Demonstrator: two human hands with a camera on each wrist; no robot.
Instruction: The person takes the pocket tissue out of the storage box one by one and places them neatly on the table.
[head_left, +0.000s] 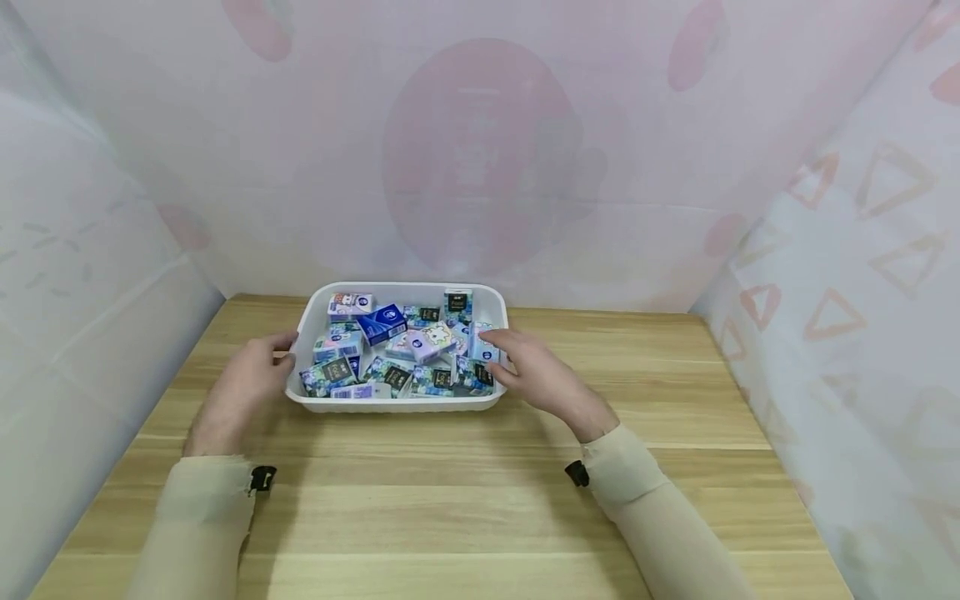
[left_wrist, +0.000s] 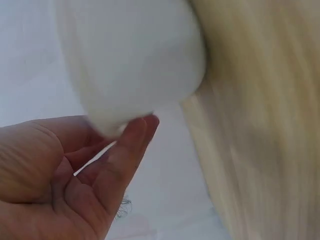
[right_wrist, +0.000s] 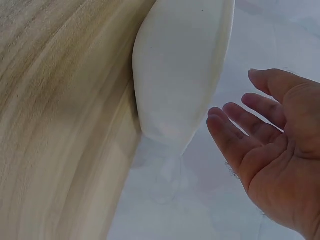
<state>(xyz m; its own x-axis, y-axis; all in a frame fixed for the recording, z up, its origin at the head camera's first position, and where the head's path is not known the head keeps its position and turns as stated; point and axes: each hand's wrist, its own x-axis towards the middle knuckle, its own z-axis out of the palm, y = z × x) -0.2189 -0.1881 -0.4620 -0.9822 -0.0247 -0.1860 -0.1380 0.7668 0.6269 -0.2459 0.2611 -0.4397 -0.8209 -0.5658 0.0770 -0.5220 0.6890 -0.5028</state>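
A white plastic tray stands on the wooden table, filled with several small tissue packs: a dark blue pack, a lilac pack and blue-green floral packs. At the tray's left end, my left hand grips the rim; the left wrist view has the rim between thumb and fingers, slightly blurred. My right hand hovers at the right end, its fingertips reaching over the rim in the head view. Its fingers are spread and apart from the tray's wall in the right wrist view.
Wooden tabletop extends in front of the tray and to both sides. A pale printed cloth backdrop rises close behind the tray. Cloth side walls border the table left and right.
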